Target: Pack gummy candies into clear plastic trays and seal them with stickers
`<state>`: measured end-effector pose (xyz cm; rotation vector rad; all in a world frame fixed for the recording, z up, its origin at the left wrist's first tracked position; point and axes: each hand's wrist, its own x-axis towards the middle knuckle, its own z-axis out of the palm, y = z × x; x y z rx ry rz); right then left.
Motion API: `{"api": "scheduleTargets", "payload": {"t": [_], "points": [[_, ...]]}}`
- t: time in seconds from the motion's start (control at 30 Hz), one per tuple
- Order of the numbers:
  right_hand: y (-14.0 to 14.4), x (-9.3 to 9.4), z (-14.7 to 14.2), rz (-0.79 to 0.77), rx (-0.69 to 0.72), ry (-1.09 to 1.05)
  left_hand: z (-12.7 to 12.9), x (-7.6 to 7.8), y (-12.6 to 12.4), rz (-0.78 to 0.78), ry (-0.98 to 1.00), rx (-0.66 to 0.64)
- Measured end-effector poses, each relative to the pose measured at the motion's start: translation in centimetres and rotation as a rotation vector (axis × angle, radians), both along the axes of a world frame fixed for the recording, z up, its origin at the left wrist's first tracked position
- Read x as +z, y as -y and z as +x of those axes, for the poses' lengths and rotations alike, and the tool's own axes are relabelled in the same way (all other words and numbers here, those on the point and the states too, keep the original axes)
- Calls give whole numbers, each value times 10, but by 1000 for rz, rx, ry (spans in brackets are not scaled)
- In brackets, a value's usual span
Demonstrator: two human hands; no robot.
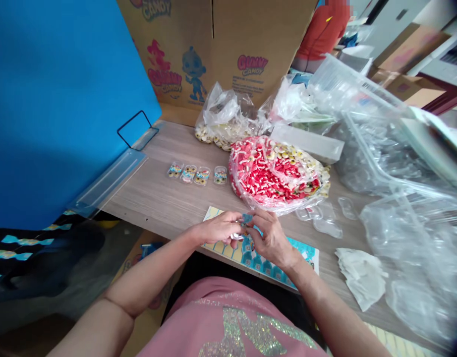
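Pinching together at the table's near edge: left hand (217, 229) and right hand (269, 239), fingertips closed on one small blue-topped blister pack (245, 221), held just above a printed sticker sheet (251, 254).

Risks, judged:
- The pack is small and gripped only at the tips; a loosened pinch would likely drop it onto the sheet or off the edge into the lap.
- A label pressed on askew would probably crease or stick crooked.
- The bulging bag of red-and-white gummies (276, 173) sits just beyond the knuckles; a careless lift of the hands could nudge it and spill sweets.

Count:
- Pack in hand: one.
- Sticker sheet: one, partly hidden under the hands.
- Finished small packs (196, 174): four, in a row left of the big bag.
- Empty clear blister shells (327, 217): roughly three or four to the right; exact number unclear.
- Bags of gummies: two, the red one and a paler one (223, 124) behind.
- Gummy Candy cartons (213, 49): at least one.
- Folded white sheets (362, 277): a small stack, uncounted.
- Wooden table (157, 198): one.
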<state>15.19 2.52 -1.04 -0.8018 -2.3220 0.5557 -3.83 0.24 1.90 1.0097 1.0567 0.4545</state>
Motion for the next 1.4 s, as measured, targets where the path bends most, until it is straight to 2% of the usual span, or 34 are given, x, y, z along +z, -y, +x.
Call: {"api": "scheduleTargets", "payload": {"t": [0.13,0.3,0.37,0.47,0.53,0.6,0.67,0.77,0.87,1.03,1.2,1.3,1.4], "points": [[8,-5,-4,-68,-71,-142,2,-3,6,114,-56,61],[17,-8,-8,-504,-195,-519,3,7,13,324,-149,35],[18,-7,-9,-574,-202,-565,5,14,14,360,-172,30],[18,-3,-10,-549,-227,-611,8,17,14,341,-162,73],[19,1,-10,-498,-266,-650,11,15,14,285,-134,170],[20,7,-10,-373,-309,-621,15,10,15,251,-110,285],[21,12,-8,-181,-326,-520,19,8,18,270,-99,372],[23,15,-2,68,-292,-336,22,11,23,355,-113,387],[22,15,4,164,-292,-248,21,19,28,485,-190,331],[20,27,13,218,-229,-179,16,31,32,705,-351,233],[17,47,17,232,-135,-68,14,38,34,759,-416,211],[14,58,17,146,-63,-28,13,37,36,739,-402,257],[10,67,16,-69,45,-53,11,32,40,727,-388,274]]}}
